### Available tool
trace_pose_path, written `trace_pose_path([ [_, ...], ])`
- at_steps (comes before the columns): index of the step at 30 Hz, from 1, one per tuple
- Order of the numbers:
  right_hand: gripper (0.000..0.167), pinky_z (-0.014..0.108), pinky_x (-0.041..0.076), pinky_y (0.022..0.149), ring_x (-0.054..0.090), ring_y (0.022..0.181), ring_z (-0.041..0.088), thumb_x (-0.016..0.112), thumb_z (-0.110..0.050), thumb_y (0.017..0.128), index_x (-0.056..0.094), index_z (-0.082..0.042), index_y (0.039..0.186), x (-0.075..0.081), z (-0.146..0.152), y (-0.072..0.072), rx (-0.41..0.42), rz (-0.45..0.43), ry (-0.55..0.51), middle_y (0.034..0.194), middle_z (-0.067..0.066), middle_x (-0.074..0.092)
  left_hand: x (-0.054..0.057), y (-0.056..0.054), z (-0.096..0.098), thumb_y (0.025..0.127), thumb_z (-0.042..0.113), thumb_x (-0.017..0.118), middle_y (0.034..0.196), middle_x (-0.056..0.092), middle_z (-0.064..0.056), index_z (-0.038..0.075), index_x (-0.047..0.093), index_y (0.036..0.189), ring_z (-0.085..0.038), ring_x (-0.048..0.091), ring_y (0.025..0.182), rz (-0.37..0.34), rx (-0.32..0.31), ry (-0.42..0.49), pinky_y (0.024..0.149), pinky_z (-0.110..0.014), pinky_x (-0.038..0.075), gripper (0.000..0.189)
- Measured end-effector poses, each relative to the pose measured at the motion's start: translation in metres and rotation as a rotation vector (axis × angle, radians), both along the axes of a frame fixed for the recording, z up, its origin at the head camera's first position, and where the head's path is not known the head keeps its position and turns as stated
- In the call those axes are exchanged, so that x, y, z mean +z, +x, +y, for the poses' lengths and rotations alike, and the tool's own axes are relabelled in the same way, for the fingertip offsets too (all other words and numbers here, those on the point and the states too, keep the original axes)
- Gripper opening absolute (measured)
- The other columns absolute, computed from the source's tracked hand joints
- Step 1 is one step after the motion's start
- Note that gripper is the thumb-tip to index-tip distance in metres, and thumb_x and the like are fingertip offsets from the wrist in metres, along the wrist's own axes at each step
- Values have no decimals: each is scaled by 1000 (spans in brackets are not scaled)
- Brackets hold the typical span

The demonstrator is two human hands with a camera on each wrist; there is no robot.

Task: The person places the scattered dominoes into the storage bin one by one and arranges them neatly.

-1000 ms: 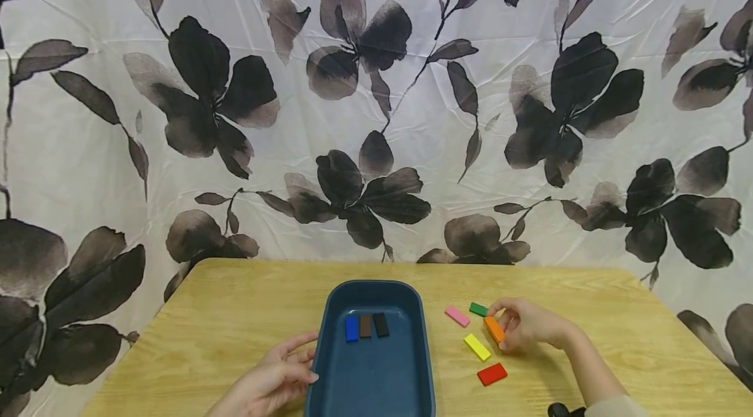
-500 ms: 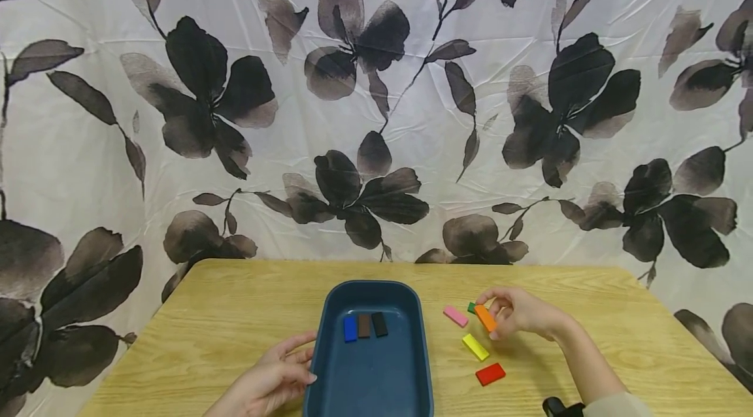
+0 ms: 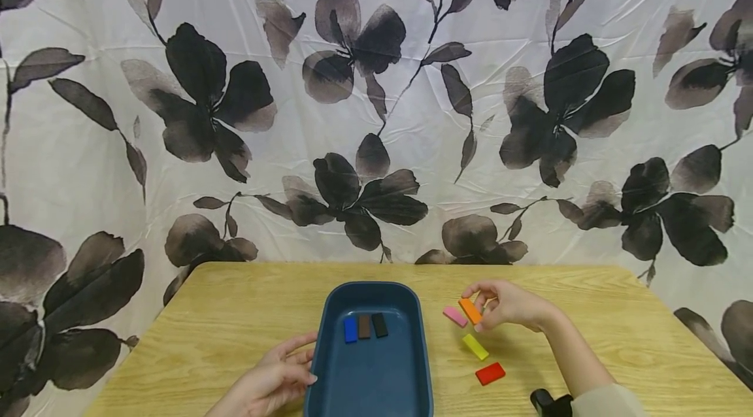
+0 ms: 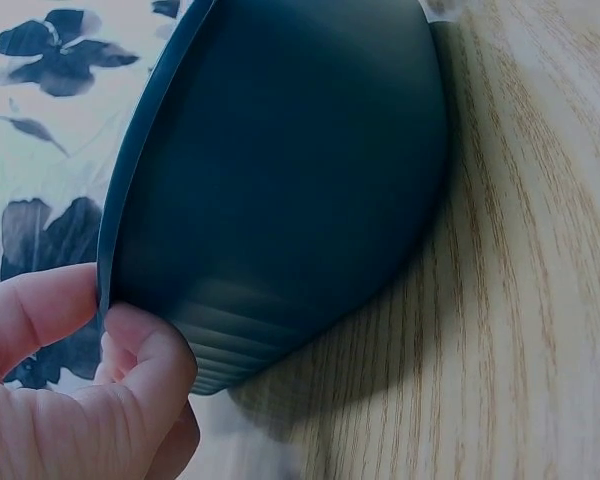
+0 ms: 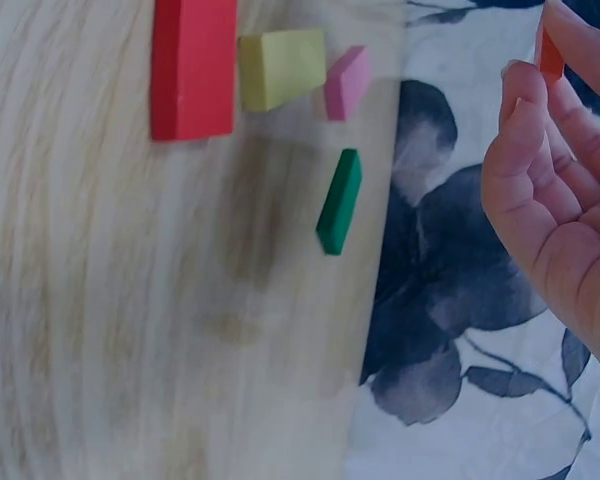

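My left hand (image 3: 273, 374) pinches the left rim of a deep blue rectangular tray (image 3: 370, 384); in the left wrist view the thumb (image 4: 155, 360) lies against its outer wall. Inside, near the far end, a blue block (image 3: 350, 329), a brown block (image 3: 364, 327) and a black block (image 3: 380, 325) form a row. To the right, my right hand (image 3: 508, 304) pinches a flat orange block (image 3: 470, 311) between thumb and fingertips, held up above the table. Just left of it lies a pink block (image 3: 455, 316). Beneath the hand lies a green block (image 5: 340, 203), mostly hidden in the head view.
A yellow block (image 3: 475, 346) and a red block (image 3: 491, 374) lie on the wooden table (image 3: 259, 299), right of the tray. A black device (image 3: 550, 402) sits at the right wrist. Behind the table hangs a white curtain (image 3: 459, 221) with dark flowers.
My right hand has lifted the orange block and carried it leftward and toward the far side, past the green block to beside the pink one. The left hand stays at the tray.
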State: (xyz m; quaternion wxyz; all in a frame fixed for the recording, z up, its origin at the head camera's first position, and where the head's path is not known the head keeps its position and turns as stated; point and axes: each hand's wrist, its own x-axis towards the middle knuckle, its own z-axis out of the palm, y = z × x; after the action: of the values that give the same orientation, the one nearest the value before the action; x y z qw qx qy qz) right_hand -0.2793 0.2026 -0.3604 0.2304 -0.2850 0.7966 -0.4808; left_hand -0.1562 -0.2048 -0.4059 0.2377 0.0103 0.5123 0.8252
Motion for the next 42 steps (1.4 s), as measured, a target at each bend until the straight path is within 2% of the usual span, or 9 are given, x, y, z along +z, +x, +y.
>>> trace_pose_path([
  [12,53,24,46,61,50,60,12,73,2,72,49,8,119,13,-21,2,43,9,-19,83,9,50,0,1,0,78,-19,49,107,54,-7,-6,7,145,-17,55,97,-16,7,-22,76,-28,48,80],
  [20,53,23,45,59,51,64,14,74,1,72,49,9,118,17,-30,1,52,11,-22,85,11,52,0,2,0,78,-18,50,104,53,-6,-6,8,145,-16,55,95,-6,4,-22,76,-27,48,80],
  [22,54,25,47,60,50,65,14,74,1,71,50,9,118,18,-33,0,52,3,-23,85,11,52,0,2,0,78,-18,50,104,53,-6,-6,9,145,-16,55,95,-6,2,-24,76,-27,48,80],
  [27,53,34,52,67,59,62,18,71,4,73,47,9,120,23,-40,-1,82,-28,-34,88,13,52,1,2,0,78,-18,50,104,53,-6,-5,8,145,-16,55,95,-15,4,-23,76,-27,48,79],
  [33,51,27,48,64,56,65,17,71,4,72,50,8,119,32,-51,-3,98,51,-5,87,13,53,2,1,1,78,-19,48,107,53,-7,-5,7,145,-17,56,97,-24,6,-15,77,-28,48,80],
  [37,49,27,48,63,53,70,20,73,2,71,53,5,117,35,-60,-4,96,96,15,86,12,53,2,1,1,78,-19,49,107,53,-7,-5,7,145,-17,56,97,-22,8,-29,77,-28,48,80],
  [42,48,30,49,65,55,68,21,74,2,71,55,2,115,40,-71,-6,108,93,11,86,11,53,2,1,1,78,-18,49,107,53,-7,-5,6,145,-17,55,97,-14,-6,-21,77,-28,48,81],
])
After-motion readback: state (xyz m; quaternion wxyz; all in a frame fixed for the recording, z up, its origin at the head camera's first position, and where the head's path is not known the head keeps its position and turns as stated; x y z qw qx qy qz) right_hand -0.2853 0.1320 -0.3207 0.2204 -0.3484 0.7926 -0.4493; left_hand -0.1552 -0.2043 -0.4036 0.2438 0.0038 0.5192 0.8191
